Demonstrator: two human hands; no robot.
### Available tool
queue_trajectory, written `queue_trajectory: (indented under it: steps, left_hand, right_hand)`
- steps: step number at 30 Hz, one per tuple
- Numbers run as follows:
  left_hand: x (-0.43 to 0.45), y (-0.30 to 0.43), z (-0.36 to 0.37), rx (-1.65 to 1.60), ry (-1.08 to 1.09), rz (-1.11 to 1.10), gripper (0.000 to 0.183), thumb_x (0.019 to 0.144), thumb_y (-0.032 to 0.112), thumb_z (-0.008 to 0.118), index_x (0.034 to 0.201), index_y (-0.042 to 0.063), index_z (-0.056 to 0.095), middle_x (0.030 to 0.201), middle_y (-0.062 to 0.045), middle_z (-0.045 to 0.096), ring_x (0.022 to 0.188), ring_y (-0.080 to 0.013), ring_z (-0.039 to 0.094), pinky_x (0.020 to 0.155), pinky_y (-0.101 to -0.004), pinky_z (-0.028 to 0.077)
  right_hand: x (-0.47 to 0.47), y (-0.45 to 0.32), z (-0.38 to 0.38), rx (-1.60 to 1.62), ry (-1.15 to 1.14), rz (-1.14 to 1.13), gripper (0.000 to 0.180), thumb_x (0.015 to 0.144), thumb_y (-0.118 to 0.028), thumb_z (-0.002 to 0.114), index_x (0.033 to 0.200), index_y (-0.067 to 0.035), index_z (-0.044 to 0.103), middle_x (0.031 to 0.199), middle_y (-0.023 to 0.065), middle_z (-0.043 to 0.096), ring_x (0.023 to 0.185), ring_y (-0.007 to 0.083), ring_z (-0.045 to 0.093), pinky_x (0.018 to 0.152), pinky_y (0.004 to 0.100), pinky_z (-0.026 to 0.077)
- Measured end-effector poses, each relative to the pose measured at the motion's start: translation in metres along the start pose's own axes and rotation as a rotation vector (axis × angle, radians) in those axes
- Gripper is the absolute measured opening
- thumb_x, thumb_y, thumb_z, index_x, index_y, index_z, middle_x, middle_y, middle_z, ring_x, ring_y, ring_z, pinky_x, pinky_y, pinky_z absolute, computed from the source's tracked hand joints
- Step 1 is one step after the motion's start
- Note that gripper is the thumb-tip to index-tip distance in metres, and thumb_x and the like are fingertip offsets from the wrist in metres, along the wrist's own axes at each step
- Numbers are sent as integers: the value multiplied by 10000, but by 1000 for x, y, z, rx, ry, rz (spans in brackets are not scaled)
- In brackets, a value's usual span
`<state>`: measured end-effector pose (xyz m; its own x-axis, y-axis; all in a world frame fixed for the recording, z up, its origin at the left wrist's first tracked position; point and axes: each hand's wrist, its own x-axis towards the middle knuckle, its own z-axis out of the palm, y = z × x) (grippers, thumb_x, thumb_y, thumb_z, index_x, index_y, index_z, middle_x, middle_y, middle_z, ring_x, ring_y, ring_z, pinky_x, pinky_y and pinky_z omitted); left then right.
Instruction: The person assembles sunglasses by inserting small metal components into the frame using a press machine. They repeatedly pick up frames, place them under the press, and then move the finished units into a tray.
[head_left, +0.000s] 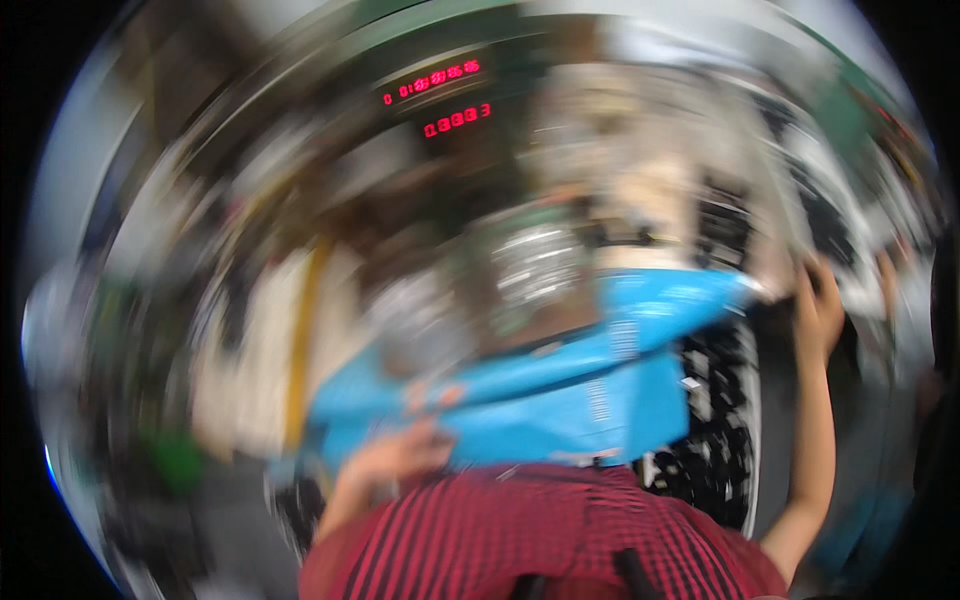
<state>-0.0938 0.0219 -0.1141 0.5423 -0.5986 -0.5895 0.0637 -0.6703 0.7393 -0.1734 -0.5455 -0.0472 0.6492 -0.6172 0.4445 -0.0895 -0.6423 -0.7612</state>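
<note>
Strong motion blur covers most of the view. Across my lap area lies a bright blue plastic sheet or bag (540, 420), creased, with small printed marks on it. My left hand (409, 442) rests on its left part, fingers over the blue surface; blur hides whether they grip it. My right hand (819, 307) is stretched far out to the right, beyond the blue plastic's tip and beside a whitish edge. Whether its fingers hold anything is not clear. Under and right of the blue plastic, many small black parts (712, 427) fill a white-rimmed container (752, 450).
A dark green machine (514, 97) with red digital displays (439, 82) stands ahead. A shiny metallic or clear-wrapped thing (540, 262) is beyond the blue plastic. A yellow strip (304, 352) edges a pale surface at left. More black items (821, 210) lie in a white container at right.
</note>
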Motion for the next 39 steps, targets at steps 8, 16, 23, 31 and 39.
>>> queue_trajectory:
  steps: [8, 16, 23, 31, 39]
  left_hand:
    - [-171, -172, -88, 281, 1948, -132, 393, 845, 230, 708, 1111, -40, 600, 1067, -190, 638, 975, -276, 607, 865, -349, 472]
    - [-114, -245, -125, -1168, 1586, 246, 666, 852, 308, 707, 1331, -71, 441, 1265, -186, 555, 1125, -300, 568, 912, -427, 476]
    - [-127, -265, -111, -1245, 1441, 409, 566, 766, -60, 546, 1320, -70, 428, 1238, -191, 565, 1114, -311, 570, 947, -391, 475]
    - [-202, -278, -65, -1207, 1387, 204, 684, 793, 46, 646, 1393, -69, 338, 1284, -220, 520, 1147, -341, 543, 981, -401, 438]
    - [-170, -144, -195, 518, 1923, -96, 449, 810, 215, 725, 1189, 8, 601, 1182, -187, 598, 1142, -344, 514, 998, -392, 383]
  right_hand:
    - [-225, -92, 158, 102, -1186, -594, 282, 693, -127, 743, 954, -43, 679, 1034, 146, 665, 1002, 332, 607, 879, 419, 476]
    - [-275, -113, 234, -106, -1384, -687, 456, 714, -296, 734, 1086, -45, 648, 1086, 174, 638, 1051, 340, 588, 897, 414, 471]
    - [-282, -124, 246, -196, -1414, -670, 342, 680, -150, 667, 1009, -56, 677, 941, 149, 665, 914, 346, 625, 820, 426, 506]
    - [-274, -138, 248, -184, -1543, -500, 295, 658, -121, 653, 941, -56, 700, 909, 132, 684, 846, 320, 651, 755, 398, 523]
    - [-249, -150, 261, -117, -1782, -270, 283, 660, -185, 687, 928, -109, 735, 887, 111, 695, 770, 298, 660, 693, 386, 509]
